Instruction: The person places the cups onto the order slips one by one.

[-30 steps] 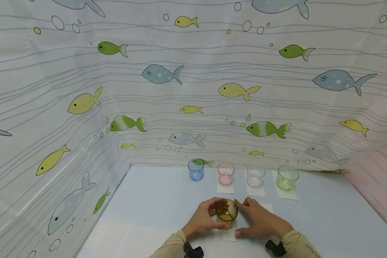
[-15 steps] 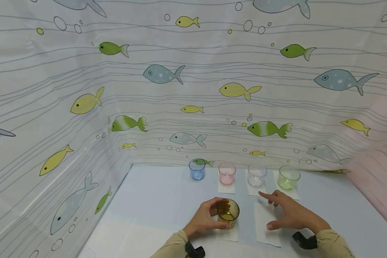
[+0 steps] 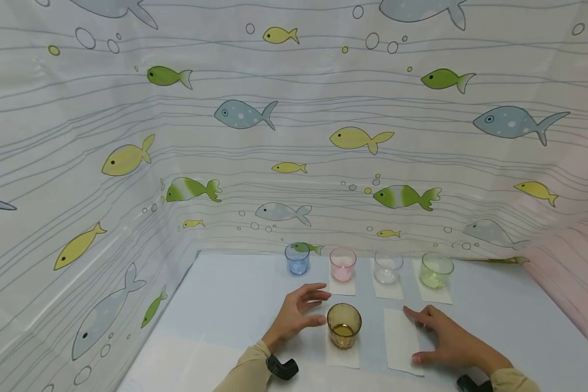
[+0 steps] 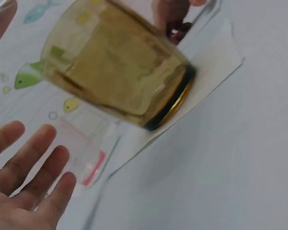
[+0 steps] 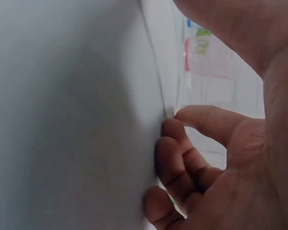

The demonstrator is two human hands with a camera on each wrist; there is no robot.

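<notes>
An amber glass stands upright on a white paper sheet. Just to its left is my left hand, fingers spread and apart from the glass. The left wrist view shows the same amber glass beside the extended fingers. To the right lies a second white paper sheet. My right hand rests along that sheet's right side, index finger at the far corner and thumb near the lower edge. In the right wrist view, the index fingertip touches the paper's corner, with the other fingers loosely bent.
Along the back of the table stand a blue glass, a pink glass, a clear glass and a green glass. The last three are on white paper sheets. A fish-print curtain hangs behind and at the sides.
My left hand has let go of the amber glass and drawn back left. My right hand has moved right from beside the glass to the second paper sheet's right edge.
</notes>
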